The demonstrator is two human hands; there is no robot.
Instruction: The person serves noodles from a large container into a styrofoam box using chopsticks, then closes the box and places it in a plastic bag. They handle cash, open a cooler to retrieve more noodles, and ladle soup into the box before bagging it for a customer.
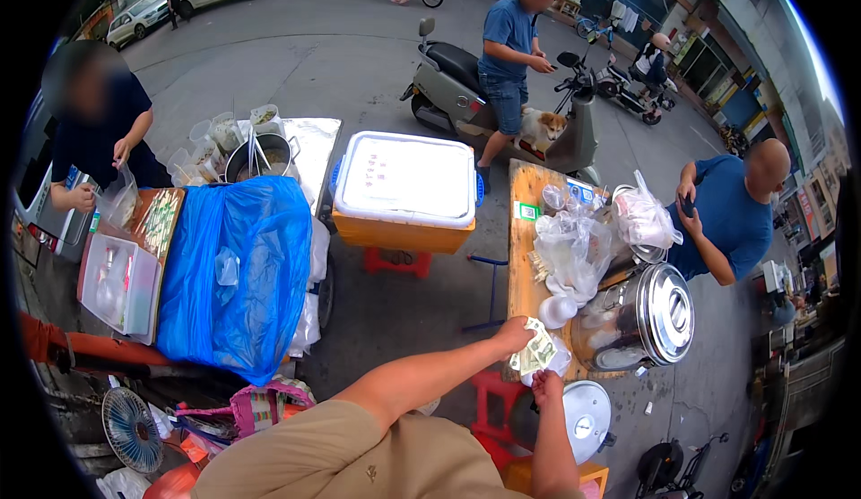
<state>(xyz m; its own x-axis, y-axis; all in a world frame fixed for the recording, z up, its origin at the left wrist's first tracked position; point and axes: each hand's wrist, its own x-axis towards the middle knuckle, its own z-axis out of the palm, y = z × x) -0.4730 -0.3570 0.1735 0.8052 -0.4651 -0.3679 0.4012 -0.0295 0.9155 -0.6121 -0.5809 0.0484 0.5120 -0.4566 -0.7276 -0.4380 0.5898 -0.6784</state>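
Several banknotes are fanned out in my left hand, over the near edge of a wooden table. Just below the notes is my right hand, its fingers curled close to their lower edge; whether it touches them or holds anything, I cannot tell. White bowls stand beyond the notes, beside clear plastic bags. Right of these is a large steel pot with its lid on. A round metal lid lies below the table, right of my right forearm.
A lidded white container sits on a yellow box ahead. At left, a cart carries blue plastic sheeting, a cooking pot and a clear bin. A person there handles a bag. Another stands right; a third straddles a scooter with a dog.
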